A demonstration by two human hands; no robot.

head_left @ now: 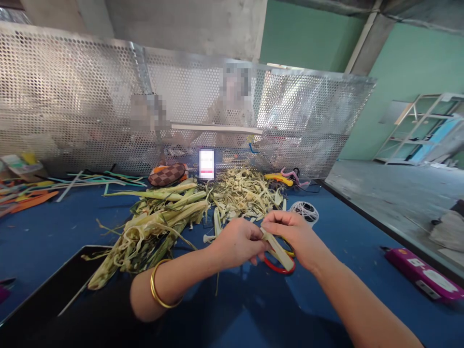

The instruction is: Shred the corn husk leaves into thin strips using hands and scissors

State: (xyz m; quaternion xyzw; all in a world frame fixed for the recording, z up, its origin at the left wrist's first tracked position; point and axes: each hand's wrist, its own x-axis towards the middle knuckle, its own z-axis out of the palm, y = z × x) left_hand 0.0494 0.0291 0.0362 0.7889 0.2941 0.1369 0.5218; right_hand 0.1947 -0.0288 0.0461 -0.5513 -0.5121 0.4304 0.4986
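Note:
My left hand (239, 244), with a gold bangle on the wrist, pinches a pale strip of stalk (282, 253) at its upper end. My right hand (295, 237) closes its fingertips on the same end. The strip slants down toward me over scissors (281, 268) with red and yellow handles, partly hidden by it and the hand. To the left lies a bundle of pale green, husk-like stalks (159, 220), leafy and dry in places. Beyond my hands a heap of small shredded pieces (242, 191) spreads over the blue table (348, 261).
A lit phone (206, 164) stands behind the stalks beside a checkered pouch (168, 175). White cord (304, 212) lies coiled near my right hand, a purple case (422, 273) farther right. Perforated metal panels (188, 92) close the back; people are behind them. Coloured strips (36, 193) lie left.

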